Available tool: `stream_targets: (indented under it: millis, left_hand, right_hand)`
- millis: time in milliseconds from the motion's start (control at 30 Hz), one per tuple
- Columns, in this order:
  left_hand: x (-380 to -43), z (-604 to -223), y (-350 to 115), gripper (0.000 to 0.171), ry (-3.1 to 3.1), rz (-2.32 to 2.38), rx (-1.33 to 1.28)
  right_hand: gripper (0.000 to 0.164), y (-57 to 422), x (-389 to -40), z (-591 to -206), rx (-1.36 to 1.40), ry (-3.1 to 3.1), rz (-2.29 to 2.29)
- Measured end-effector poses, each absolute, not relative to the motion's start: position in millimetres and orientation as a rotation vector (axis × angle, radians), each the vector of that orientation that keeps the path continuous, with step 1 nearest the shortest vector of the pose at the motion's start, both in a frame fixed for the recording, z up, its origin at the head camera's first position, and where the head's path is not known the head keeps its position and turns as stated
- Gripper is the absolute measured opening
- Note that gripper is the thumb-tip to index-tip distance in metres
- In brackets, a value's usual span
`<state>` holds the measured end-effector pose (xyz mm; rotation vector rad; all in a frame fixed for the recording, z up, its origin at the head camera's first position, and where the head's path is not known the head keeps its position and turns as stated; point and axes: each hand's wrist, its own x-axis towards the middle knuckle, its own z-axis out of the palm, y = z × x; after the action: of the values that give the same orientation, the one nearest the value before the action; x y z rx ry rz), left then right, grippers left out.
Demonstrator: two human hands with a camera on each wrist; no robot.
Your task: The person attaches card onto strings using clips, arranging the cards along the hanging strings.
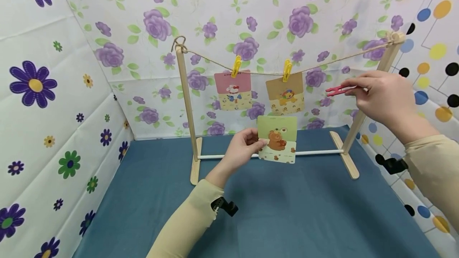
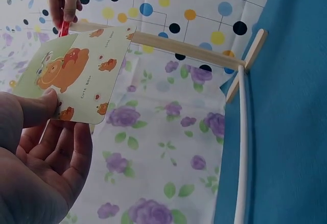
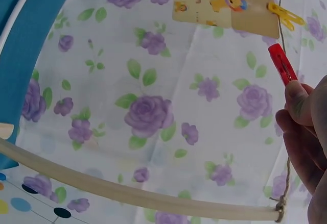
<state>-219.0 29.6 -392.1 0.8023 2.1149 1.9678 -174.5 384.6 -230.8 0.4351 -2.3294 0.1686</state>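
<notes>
My left hand point(image 1: 242, 149) pinches the left edge of a green card point(image 1: 277, 130) with a brown bear on it, thumb in front and fingers behind. The card stands upright below the sagging twine line point(image 1: 337, 59). My right hand point(image 1: 385, 92) is raised at the right, pinching a red clothespin point(image 3: 282, 63) by its rear end, with the tip pointing left. On the line, one yellow clothespin point(image 1: 236, 67) holds a pink rabbit card point(image 1: 234, 90). Another yellow clothespin point(image 1: 287, 71) holds a tan lion card point(image 1: 285, 94) to its right.
A wooden post point(image 1: 187, 102) at the left and another post point(image 1: 373, 79) at the right carry the line. A white rod point(image 1: 319, 153) joins their feet low over the blue cloth point(image 1: 272, 214). Flowered sheets point(image 1: 161, 102) hang behind.
</notes>
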Motion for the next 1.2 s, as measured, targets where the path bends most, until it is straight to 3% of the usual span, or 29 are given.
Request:
stream_targets:
  millis: [667,1200]
  left_hand:
    - [-229,-365,76,0.017,2.201,2.072,0.729]
    - [-235,-329,122,0.021,2.267,2.078,0.827]
  right_hand:
    - [0.022,402,-178,-205,0.341,-2.427,-0.004]
    - [0.021,403,-185,-170,0.319,-2.410,-0.065]
